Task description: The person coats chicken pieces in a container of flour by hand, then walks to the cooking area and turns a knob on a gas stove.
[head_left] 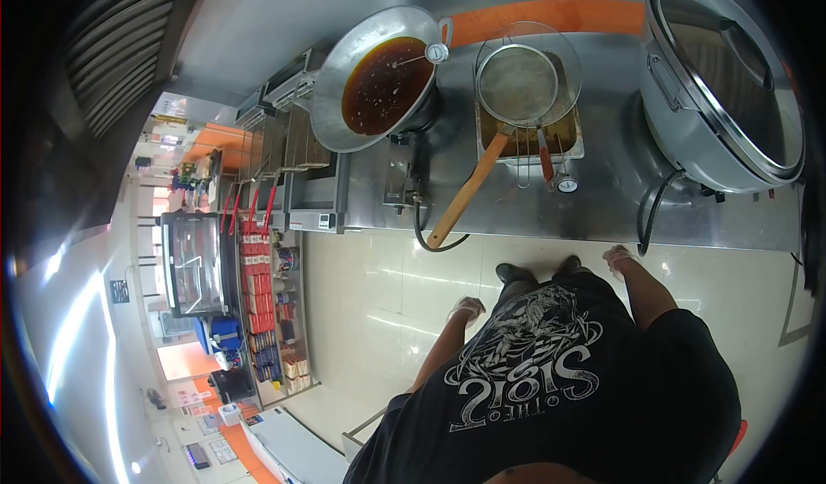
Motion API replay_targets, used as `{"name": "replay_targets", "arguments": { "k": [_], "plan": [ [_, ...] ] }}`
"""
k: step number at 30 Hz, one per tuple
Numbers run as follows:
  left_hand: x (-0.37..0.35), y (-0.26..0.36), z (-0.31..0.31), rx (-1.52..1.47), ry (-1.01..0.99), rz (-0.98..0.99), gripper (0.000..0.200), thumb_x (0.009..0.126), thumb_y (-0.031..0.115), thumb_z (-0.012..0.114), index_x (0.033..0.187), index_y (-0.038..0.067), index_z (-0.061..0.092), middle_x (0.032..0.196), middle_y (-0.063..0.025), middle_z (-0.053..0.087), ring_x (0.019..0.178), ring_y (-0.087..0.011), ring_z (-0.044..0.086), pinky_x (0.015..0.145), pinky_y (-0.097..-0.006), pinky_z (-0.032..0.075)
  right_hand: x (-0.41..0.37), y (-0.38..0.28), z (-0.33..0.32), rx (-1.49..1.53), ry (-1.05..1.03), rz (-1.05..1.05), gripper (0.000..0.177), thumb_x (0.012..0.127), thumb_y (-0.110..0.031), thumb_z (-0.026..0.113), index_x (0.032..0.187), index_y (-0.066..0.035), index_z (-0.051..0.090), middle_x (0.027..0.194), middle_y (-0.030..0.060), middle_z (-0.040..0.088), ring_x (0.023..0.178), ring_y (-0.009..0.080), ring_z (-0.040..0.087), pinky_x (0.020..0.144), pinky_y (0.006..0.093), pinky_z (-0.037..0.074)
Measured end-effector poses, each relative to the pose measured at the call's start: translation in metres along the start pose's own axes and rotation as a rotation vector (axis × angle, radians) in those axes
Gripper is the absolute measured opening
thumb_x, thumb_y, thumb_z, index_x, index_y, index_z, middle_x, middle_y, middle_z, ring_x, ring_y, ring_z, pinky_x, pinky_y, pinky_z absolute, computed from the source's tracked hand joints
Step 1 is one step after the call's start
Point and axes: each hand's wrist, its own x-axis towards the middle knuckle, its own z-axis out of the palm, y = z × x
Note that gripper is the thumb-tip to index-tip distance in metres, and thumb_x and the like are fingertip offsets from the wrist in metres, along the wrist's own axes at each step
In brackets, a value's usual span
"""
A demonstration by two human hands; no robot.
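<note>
My left hand (467, 308), in a clear plastic glove, hangs beside my thigh with loosely bent fingers and nothing visible in it. In a similar glove, my right hand (617, 258) is close to the counter's front edge, fingers loosely apart and no object seen in them. On the steel counter (344, 174) ahead, a wok (327, 110) contains dark brown oil (387, 88), with a dial thermometer (436, 53) at its rim. A round mesh strainer (517, 84) lies across a rectangular metal pan (578, 144); its wooden handle (469, 190) reaches past the counter edge.
A large lidded pot (680, 127) stands at the counter's right. A second dial thermometer (566, 184) and a red-handled tool (545, 157) are by the pan. Black hoses (419, 217) hang near the edge. Red-handled fryer baskets (268, 209) and stocked shelves (258, 286) are at left.
</note>
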Motion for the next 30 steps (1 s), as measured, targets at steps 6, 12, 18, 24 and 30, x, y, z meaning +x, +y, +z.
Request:
{"name": "replay_targets", "arguments": {
  "k": [6,12,18,24,30],
  "plan": [
    [-0.003,0.004,-0.005,0.026,-0.016,0.004,0.023,0.078,0.015,0.05,0.082,0.019,0.072,0.101,-0.0061,0.066,0.096,-0.0199,0.061,0.084,-0.0304,0.047,0.004,0.002,0.011,0.01,0.045,-0.016,0.015,0.073,-0.011,0.052,0.077,-0.004,0.064,0.081,0.0202,0.064,0.077,0.0325,0.065,0.069,0.0435,0.052],
    [-0.012,0.018,-0.013,0.005,-0.027,-0.042,0.023,0.078,0.015,0.049,0.083,0.019,0.072,0.102,-0.0056,0.066,0.096,-0.0195,0.061,0.084,-0.0299,0.047,-0.044,-0.028,-0.101,-0.011,-0.115,0.013,0.014,0.072,-0.012,0.062,0.085,-0.007,0.063,0.083,0.0162,0.066,0.08,0.0288,0.065,0.066,0.0409,0.051],
    [-0.006,0.012,-0.009,-0.08,-0.03,-0.029,0.024,0.078,0.013,0.049,0.082,0.019,0.071,0.1,-0.0053,0.066,0.094,-0.019,0.062,0.083,-0.03,0.048,-0.05,-0.031,-0.11,0.032,-0.092,0.01,0.014,0.07,-0.012,0.059,0.082,-0.007,0.063,0.084,0.0172,0.065,0.082,0.0307,0.065,0.07,0.0415,0.051],
    [0.0,0.007,-0.003,-0.035,-0.002,0.017,0.023,0.077,0.012,0.05,0.081,0.018,0.071,0.098,-0.0056,0.067,0.091,-0.02,0.063,0.08,-0.0305,0.049,-0.038,-0.023,-0.083,0.347,-0.099,0.182,0.018,0.073,-0.015,0.052,0.083,-0.006,0.064,0.091,0.0192,0.064,0.087,0.033,0.063,0.076,0.043,0.051],
    [0.01,-0.001,0.007,0.019,0.025,0.035,0.022,0.077,0.013,0.051,0.082,0.019,0.072,0.097,-0.0062,0.067,0.091,-0.02,0.063,0.08,-0.0307,0.049,-0.049,-0.028,-0.111,0.359,-0.142,0.139,0.02,0.083,-0.017,0.048,0.082,-0.004,0.063,0.077,0.0158,0.065,0.073,0.0244,0.065,0.063,0.0397,0.05]
  ]
}}
